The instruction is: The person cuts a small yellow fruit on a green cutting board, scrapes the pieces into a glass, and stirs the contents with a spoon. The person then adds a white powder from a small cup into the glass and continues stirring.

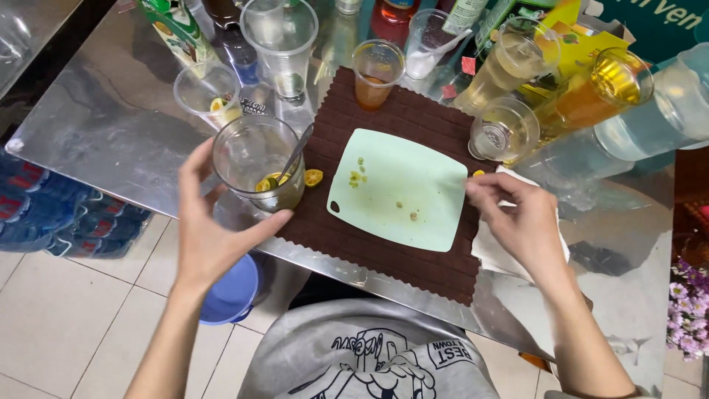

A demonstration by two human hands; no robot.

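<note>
Head view, one entry. We take the pale green cutting board (pixel 399 188) as our landmark; it lies on a brown ribbed cloth (pixel 384 244) over the steel surface (pixel 111 125). Just left of the board we log a clear plastic cup (pixel 258 164) holding halved small citrus and a metal spoon (pixel 295 154); our left hand (pixel 210 229) is wrapped around its lower wall, fingers clamped on it. One loose citrus half (pixel 314 177) sits between cup and board. At the board's right edge our right hand (pixel 517 218) pinches that edge, fingertips together. Beyond the board stands a small cup of orange liquid (pixel 375 74). We judge the plastic cup light, thin-walled, crushable and likely wet: best held low, gently.
</note>
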